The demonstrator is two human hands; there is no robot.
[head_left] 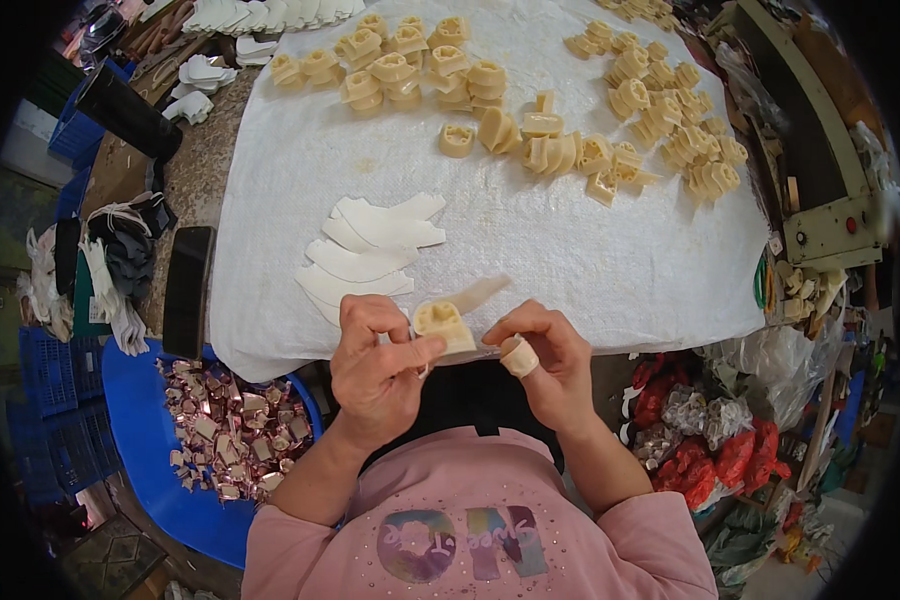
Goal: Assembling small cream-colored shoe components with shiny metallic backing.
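Observation:
Close to the table's front edge, my left hand (378, 365) grips a cream moulded block (440, 322), hollow on top, between thumb and fingers. From the block a thin pale strip (482, 292) sticks out toward the upper right, slightly blurred. My right hand (548, 365) is just right of the block, its fingers pinched together; whatever is between them is too small to make out. Cream tape (518, 357) wraps its thumb. Beyond my left hand, several white curved cut pieces (370, 250) lie overlapping on the white woven sheet (570, 260).
Many cream blocks (395, 75) stand in groups along the sheet's far side, with more blocks (670, 110) at far right. A dark phone (188, 290) lies at the left edge. Below it, a blue tub (155, 440) holds shiny pinkish pieces (235, 430). Red plastic bags (705, 465) lie at lower right.

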